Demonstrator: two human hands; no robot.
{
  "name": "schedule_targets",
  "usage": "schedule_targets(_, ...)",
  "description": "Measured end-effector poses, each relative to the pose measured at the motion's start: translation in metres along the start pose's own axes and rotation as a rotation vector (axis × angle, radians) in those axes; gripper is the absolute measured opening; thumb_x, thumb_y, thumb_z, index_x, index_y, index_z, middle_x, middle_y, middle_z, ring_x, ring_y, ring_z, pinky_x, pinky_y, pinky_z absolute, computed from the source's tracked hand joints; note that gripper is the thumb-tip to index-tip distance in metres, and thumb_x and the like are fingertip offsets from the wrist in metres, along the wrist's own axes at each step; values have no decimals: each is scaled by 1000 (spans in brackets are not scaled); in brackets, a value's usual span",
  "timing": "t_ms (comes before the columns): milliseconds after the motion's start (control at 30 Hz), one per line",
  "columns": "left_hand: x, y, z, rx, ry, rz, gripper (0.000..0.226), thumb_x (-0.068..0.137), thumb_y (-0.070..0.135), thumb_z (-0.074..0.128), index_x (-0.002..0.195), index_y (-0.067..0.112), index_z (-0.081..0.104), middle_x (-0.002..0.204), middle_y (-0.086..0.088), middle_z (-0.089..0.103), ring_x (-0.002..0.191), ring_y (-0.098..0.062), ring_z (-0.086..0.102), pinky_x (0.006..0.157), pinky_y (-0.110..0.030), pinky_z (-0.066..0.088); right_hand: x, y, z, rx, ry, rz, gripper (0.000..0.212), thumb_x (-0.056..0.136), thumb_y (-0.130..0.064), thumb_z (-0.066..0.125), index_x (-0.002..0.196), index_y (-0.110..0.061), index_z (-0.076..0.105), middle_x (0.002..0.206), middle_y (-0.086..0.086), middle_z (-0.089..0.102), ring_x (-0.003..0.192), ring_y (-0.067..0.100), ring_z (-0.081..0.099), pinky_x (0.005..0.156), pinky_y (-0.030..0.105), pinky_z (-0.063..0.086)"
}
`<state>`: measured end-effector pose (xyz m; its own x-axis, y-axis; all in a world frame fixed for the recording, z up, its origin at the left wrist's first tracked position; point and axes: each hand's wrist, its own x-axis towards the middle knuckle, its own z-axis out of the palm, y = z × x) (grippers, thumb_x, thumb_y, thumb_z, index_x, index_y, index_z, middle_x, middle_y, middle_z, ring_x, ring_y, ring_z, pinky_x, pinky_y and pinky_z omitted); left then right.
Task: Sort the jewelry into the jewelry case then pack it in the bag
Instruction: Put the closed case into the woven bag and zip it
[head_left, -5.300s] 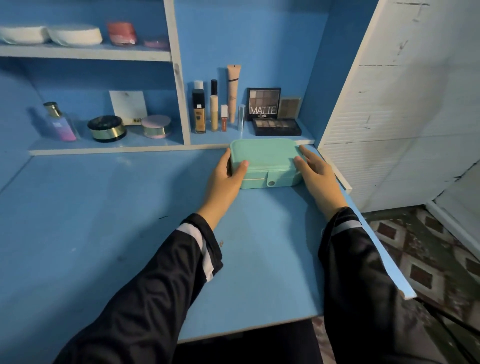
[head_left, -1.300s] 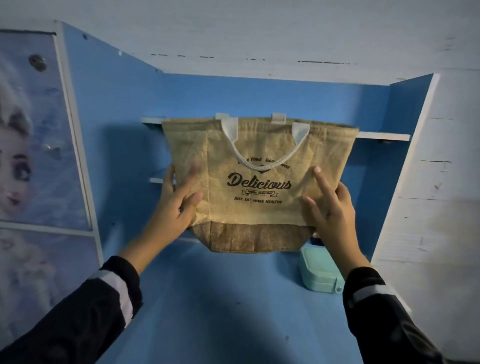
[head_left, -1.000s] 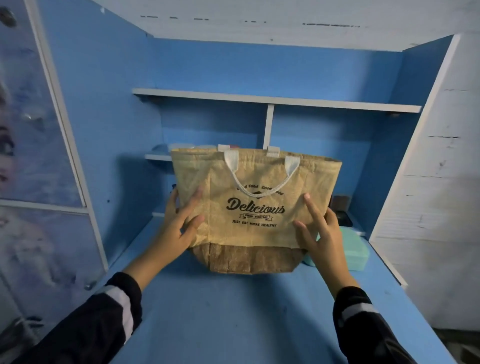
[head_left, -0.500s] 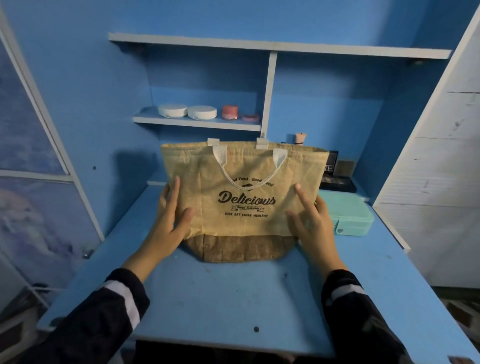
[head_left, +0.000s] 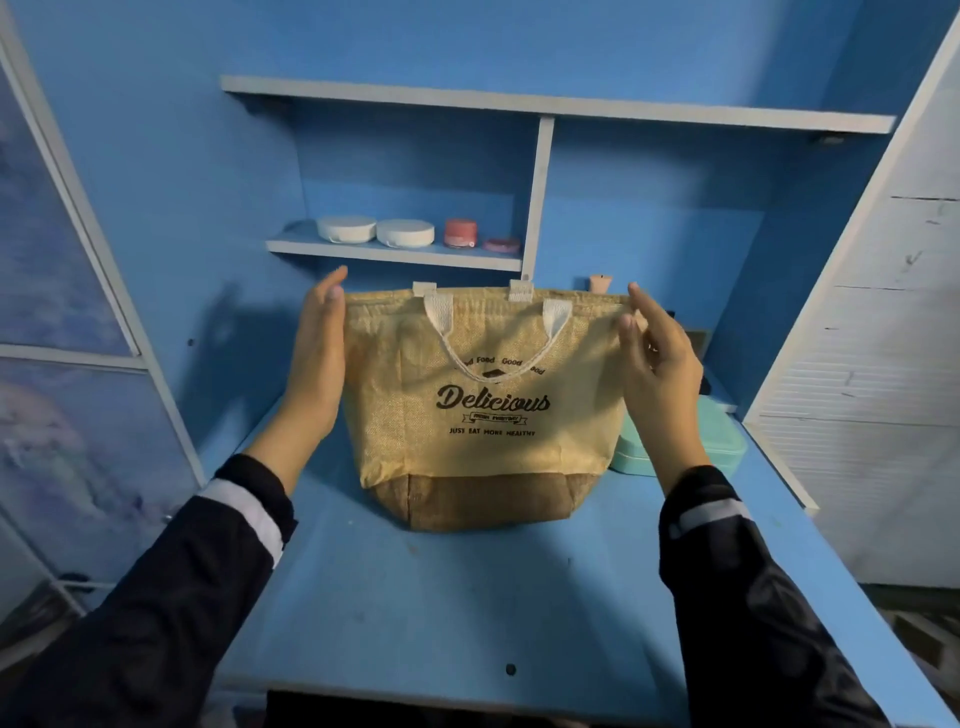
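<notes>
While the bag (head_left: 483, 415) stands on the desk (head_left: 441, 597), left hand (head_left: 317, 358) and right hand (head_left: 662, 374) flank it, fingers (head_left: 332, 286) straight, gripping nothing.

Bag: we lowered the bag (head_left: 483, 415) from mid-air onto the desk (head_left: 441, 597).
Left hand: our left hand (head_left: 317, 364) slid up to the bag's top left corner.
Right hand: our right hand (head_left: 660, 374) rose to the top right corner.

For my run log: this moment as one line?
bag: upright on desk | left hand: flat beside bag | right hand: empty beside bag | jewelry case: outside bag
</notes>
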<state>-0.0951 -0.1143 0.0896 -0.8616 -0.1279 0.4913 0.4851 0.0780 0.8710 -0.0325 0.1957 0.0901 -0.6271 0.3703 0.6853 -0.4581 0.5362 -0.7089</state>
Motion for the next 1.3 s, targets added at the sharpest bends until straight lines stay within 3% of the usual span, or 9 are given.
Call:
schedule_targets(100, 1, 13, 6, -7, 61, 47, 41, 101, 51, 38, 135, 30, 51, 138, 13, 49, 127, 2, 45, 115, -31, 32, 6, -9, 2, 61, 20, 28, 26, 99, -30, 55, 121, -23, 66, 110, -5, 68, 95, 8, 61, 81, 17, 44)
schedule_targets(367, -33, 17, -1, -59, 76, 225, 20, 98, 35, 49, 117, 31, 54, 117, 4, 56, 102, -5, 54, 90, -20, 42, -16, -15, -6, 296, 37, 74, 19, 97, -27, 60, 106, -16, 71, 96, -4, 68, 88, 8, 59, 80, 29, 48)
schedule_targets(533, -59, -6, -6, 57, 22, 311, 22, 99, 33, 48, 121, 32, 53, 130, 10, 53, 127, -12, 48, 107, -32, 37, -44, -1, -7, 337, 33, 150, 10, 94, -19, 64, 100, -15, 70, 94, -2, 67, 86, 7, 60, 79, 19, 46)
schedule_targets(600, -68, -11, -7, 98, -3, 338, 28, 99, 30, 47, 126, 22, 51, 137, 4, 49, 132, -11, 44, 109, -27, 35, -52, 5, -9, 342, 9, 172, 14, 95, -18, 62, 105, -11, 69, 101, 1, 68, 93, 6, 61, 82, 16, 45)
schedule_targets(667, -74, -16, -9, 119, -15, 349, 34, 99, 28, 46, 131, 16, 48, 143, -5, 45, 134, -12, 42, 109, -25, 34, -60, 11, -12, 301, -31, 164, 19, 95, -18, 61, 111, -11, 68, 118, 0, 66, 112, 5, 59, 89, 15, 44)
schedule_targets(767, -81, -25, -11, 150, -25, 383, 37, 100, 26, 46, 135, 18, 45, 147, -5, 41, 141, -22, 36, 116, -44, 30, -66, 18, -16, 237, -81, 126, 25, 96, -21, 59, 119, -15, 66, 137, 1, 57, 137, 6, 41, 103, 16, 39)
schedule_targets(1000, -94, -36, -19, 164, -56, 395, 44, 99, 28, 49, 140, 14, 41, 144, -5, 43, 137, -27, 41, 111, -56, 35, -75, 30, -18, 122, -113, 52, 33, 97, -25, 57, 128, -16, 61, 135, 1, 59, 130, 8, 49, 99, 20, 42)
schedule_targets(1200, -107, -41, -26, 125, -76, 345, 49, 94, 34, 59, 139, 27, 40, 142, -7, 46, 132, -31, 46, 106, -61, 38, -86, 38, -24, 17, -128, -26, 34, 98, -20, 56, 130, -12, 58, 132, 3, 60, 126, 18, 54, 104, 42, 46)
schedule_targets(1300, -107, -41, -31, 136, -89, 325, 51, 92, 38, 62, 138, 29, 41, 142, -5, 46, 132, -32, 46, 105, -63, 38, -90, 31, -28, -76, -91, -68, 33, 96, -20, 58, 128, -11, 61, 139, 7, 54, 136, 17, 44, 111, 33, 39)
